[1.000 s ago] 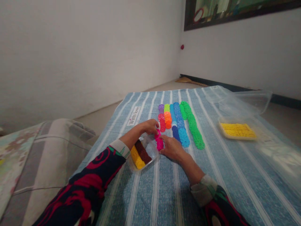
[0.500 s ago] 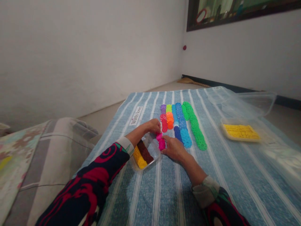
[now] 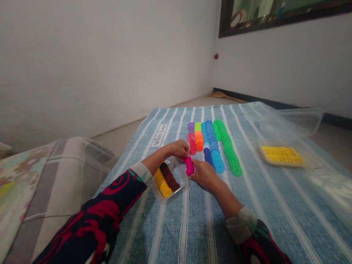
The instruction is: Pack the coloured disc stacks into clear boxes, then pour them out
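Note:
Pink pieces [image 3: 189, 167] lie in a short overlapping row between my two hands. My left hand [image 3: 181, 149] is closed in a pinch at the far end of this row, just below the red pieces [image 3: 191, 143]. My right hand [image 3: 202, 173] has its thumb and fingers pressed around the near end of the pink row. To the right of the red are orange pieces [image 3: 199, 141], blue pieces [image 3: 211, 135] and a long green row [image 3: 228, 146]. A clear tray [image 3: 180, 183] with yellow and brown pieces [image 3: 169, 177] sits beside my left wrist.
A blue striped cloth [image 3: 170, 238] covers the table. At the right stands a container of yellow pieces [image 3: 282, 154], with a clear lid [image 3: 294, 119] behind it. A "With love" label [image 3: 159, 135] shows at the left. Folded bedding [image 3: 66, 183] lies further left.
My left hand has shifted slightly right and down over the far end of the pink row, covering more of it. My right hand has barely moved.

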The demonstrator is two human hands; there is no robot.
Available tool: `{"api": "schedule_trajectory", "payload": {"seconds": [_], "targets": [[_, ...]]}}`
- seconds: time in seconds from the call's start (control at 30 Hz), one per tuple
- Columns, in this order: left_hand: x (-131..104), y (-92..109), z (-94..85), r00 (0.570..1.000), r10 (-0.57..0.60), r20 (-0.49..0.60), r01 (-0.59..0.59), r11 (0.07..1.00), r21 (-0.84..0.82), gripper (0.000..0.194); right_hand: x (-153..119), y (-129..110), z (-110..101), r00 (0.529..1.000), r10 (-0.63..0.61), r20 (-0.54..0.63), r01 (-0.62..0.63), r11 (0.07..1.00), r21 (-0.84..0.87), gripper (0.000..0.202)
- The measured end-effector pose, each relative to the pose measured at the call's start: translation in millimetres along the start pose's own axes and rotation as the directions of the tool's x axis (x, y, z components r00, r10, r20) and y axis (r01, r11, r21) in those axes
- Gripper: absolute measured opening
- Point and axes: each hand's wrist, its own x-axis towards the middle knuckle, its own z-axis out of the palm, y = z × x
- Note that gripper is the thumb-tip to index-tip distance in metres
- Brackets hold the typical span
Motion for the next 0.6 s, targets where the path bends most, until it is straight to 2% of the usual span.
{"api": "schedule_trajectory", "payload": {"seconds": [0.3, 0.6], "targets": [[-9, 5, 8.4, 0.997, 0.062, -0.034, -0.058, 0.992, 0.116, 0.011, -2, -4, -2, 0.999, 0.032, 0.019, -0.031, 0.996, -0.081, 0.045], [-14, 17, 12.7, 0.99, 0.125, -0.069, -0.097, 0.945, 0.314, 0.016, -1, -3, 0, 0.999, 0.041, 0.018, -0.038, 0.993, -0.115, 0.04]]}}
